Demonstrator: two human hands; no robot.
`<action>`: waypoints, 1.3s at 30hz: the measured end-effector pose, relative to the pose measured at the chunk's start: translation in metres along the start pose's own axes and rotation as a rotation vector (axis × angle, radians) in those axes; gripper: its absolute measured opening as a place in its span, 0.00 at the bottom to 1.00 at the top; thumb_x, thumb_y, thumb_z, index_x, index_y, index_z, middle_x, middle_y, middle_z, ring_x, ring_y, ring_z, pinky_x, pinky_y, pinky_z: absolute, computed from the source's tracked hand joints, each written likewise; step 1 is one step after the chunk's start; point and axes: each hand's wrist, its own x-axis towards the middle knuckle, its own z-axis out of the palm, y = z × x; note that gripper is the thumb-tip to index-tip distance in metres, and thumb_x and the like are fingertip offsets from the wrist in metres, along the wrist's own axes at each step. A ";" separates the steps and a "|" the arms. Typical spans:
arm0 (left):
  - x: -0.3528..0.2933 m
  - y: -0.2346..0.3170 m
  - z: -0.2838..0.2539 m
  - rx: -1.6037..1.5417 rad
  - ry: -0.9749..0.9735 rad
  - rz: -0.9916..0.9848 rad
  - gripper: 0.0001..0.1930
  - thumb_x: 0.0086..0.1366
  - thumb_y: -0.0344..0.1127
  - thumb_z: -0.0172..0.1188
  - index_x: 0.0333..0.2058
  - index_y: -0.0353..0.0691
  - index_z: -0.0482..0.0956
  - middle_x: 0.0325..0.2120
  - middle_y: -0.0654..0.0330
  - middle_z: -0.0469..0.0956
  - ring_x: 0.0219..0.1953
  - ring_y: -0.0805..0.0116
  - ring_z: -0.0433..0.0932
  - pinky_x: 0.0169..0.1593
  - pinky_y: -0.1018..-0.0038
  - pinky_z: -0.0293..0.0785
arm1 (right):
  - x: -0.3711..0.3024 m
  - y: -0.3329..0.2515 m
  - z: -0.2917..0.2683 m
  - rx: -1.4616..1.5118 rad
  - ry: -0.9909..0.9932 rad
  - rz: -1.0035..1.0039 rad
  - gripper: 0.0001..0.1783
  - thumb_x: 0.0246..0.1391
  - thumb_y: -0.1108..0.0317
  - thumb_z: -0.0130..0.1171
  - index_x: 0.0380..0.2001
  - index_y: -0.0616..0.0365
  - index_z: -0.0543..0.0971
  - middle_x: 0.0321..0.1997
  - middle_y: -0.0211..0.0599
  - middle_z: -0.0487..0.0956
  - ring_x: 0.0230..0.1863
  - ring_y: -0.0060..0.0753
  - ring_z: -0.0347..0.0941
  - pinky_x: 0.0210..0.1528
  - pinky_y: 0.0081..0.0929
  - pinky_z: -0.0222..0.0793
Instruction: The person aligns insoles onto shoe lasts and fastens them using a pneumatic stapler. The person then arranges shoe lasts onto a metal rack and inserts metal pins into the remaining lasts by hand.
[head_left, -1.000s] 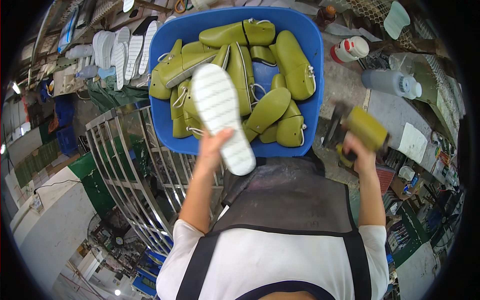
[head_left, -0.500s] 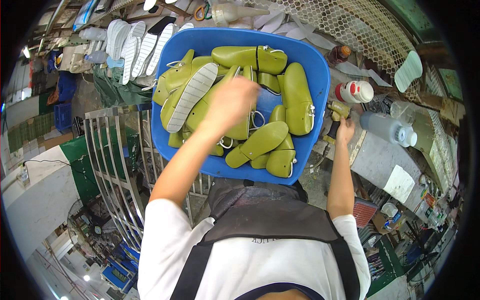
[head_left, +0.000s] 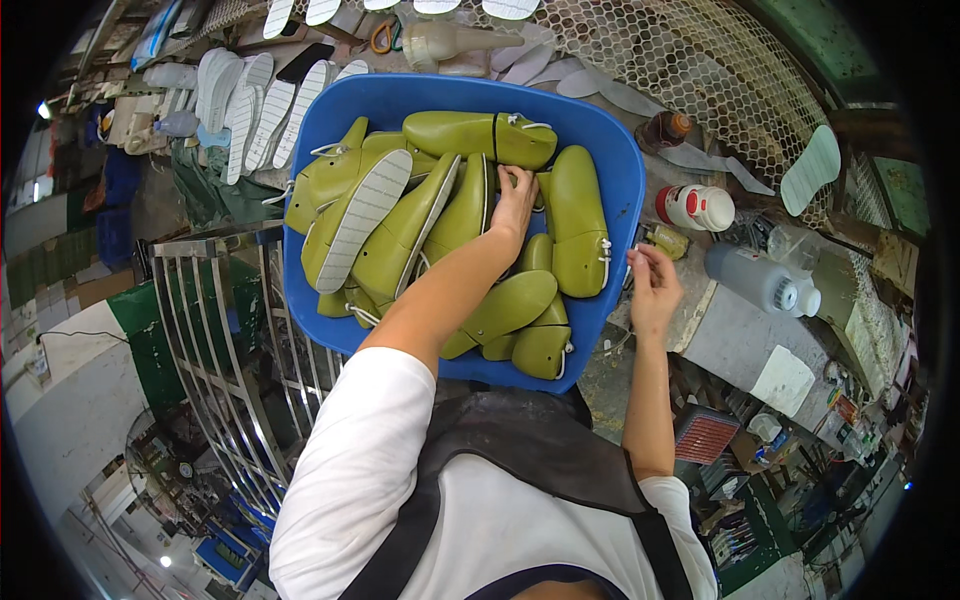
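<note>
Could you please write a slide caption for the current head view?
Left hand among green shoe lasts in a blue tub, right hand beside its rim.

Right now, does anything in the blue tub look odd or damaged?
No damage shows. Mildly odd: a green last on the near side of the blue tub shows a bare sole, while another last at left has a white insole.
</note>
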 end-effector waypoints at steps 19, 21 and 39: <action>0.071 0.009 0.045 -0.274 0.230 -0.057 0.18 0.65 0.36 0.46 0.54 0.47 0.71 0.29 0.73 0.78 0.29 0.72 0.78 0.15 0.68 0.64 | -0.066 -0.062 -0.040 0.107 -0.261 0.301 0.32 0.44 0.74 0.65 0.55 0.65 0.70 0.51 0.45 0.76 0.47 0.31 0.74 0.48 0.25 0.69; 0.066 0.001 0.034 -0.319 0.199 0.034 0.19 0.65 0.35 0.46 0.54 0.46 0.71 0.32 0.69 0.79 0.33 0.70 0.79 0.24 0.70 0.69 | -0.087 -0.063 -0.063 0.307 -0.155 0.343 0.30 0.47 0.77 0.62 0.55 0.67 0.69 0.52 0.44 0.75 0.48 0.34 0.74 0.50 0.28 0.70; 0.048 -0.010 0.026 -0.629 0.120 0.222 0.16 0.42 0.38 0.68 0.33 0.42 0.82 0.37 0.54 0.80 0.42 0.59 0.79 0.43 0.61 0.76 | -0.126 -0.055 -0.030 0.669 -0.094 0.530 0.27 0.51 0.74 0.60 0.56 0.62 0.69 0.47 0.39 0.77 0.43 0.26 0.76 0.46 0.24 0.72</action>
